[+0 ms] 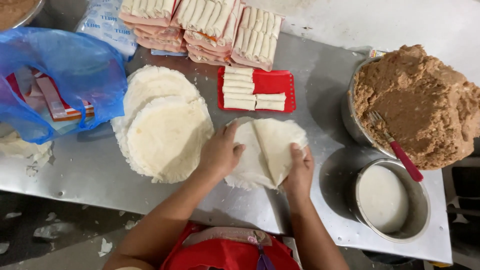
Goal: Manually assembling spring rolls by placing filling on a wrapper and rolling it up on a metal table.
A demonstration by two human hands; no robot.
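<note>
Wrapper in hand: a thin white round wrapper (pixel 262 155) lies flat on the steel table (pixel 320 95), near the front edge, with its right side folded over toward the middle.
Left hand: the left hand (pixel 219 152) rests palm down on the wrapper's left part, fingers loosely spread, pinning it and gripping nothing.
Right hand: the right hand (pixel 299 170) pinches the folded flap at the wrapper's lower right edge, thumb and fingers closed on the sheet.
Filling: no filling shows on this wrapper; whether any lies under the fold cannot be told.
Done so far: six white rolls (pixel 247 90) lie on the red tray (pixel 286 82) just behind the wrapper, and filled trays stand stacked (pixel 200 25) at the back.
Left to do: a tall stack of flat wrappers (pixel 167 135) waits to the left, and the bowl of brown filling (pixel 415 100) on the right is heaped, with a red-handled fork (pixel 400 152) stuck in it.
Paste: a bowl of white liquid (pixel 382 197) sits near the right hand.
Judgement: this roll looks barely begun; plenty of sheets remain.
</note>
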